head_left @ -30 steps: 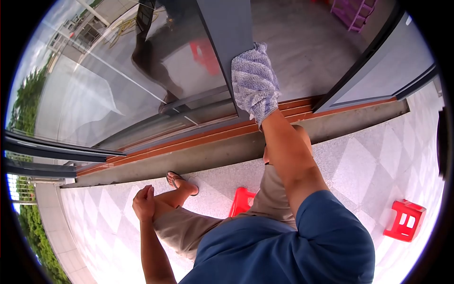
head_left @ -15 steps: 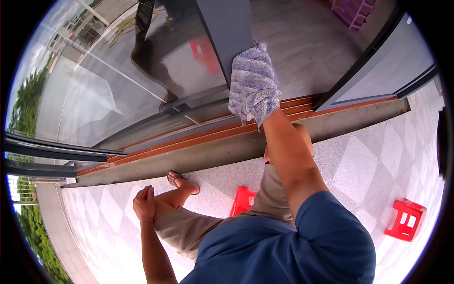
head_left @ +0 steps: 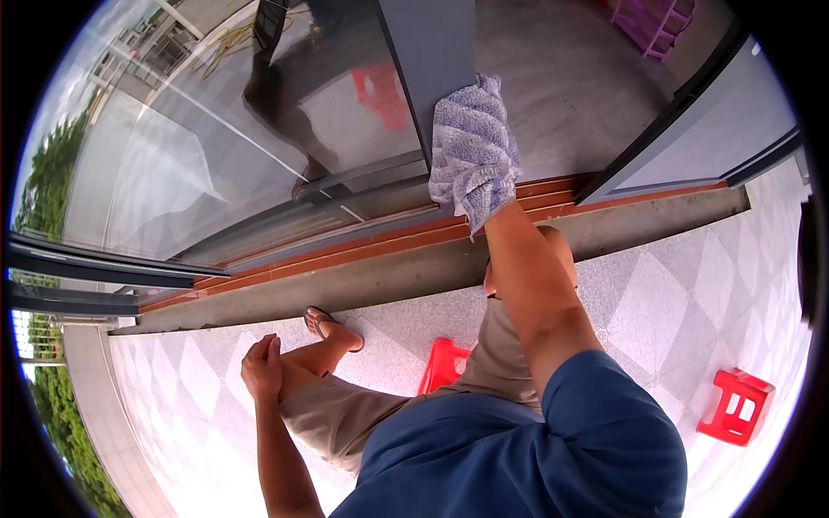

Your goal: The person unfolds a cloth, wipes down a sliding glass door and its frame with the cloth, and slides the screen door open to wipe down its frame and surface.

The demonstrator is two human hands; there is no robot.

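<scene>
A striped grey-white towel [head_left: 473, 142] covers my right hand [head_left: 485, 186], which presses it against the grey upright frame [head_left: 429, 52] of the glass door. The fingers are hidden under the cloth. Over by my bent knee, my left hand [head_left: 262, 369] rests with its fingers curled in and nothing seen in them. The large glass pane [head_left: 216, 164] left of the frame reflects an arm and a red stool.
An orange-brown sill track [head_left: 345, 236] and a concrete ledge [head_left: 389, 269] run below the door. To the right a second door panel [head_left: 691, 129] stands angled. Red plastic stools sit beneath me [head_left: 442, 367] and at right [head_left: 738, 406]. Inside is a purple rack [head_left: 654, 26].
The view has shifted slightly, so the door frame and towel appear a little further right. My right hand keeps the towel against the frame; my left hand has hardly moved.
</scene>
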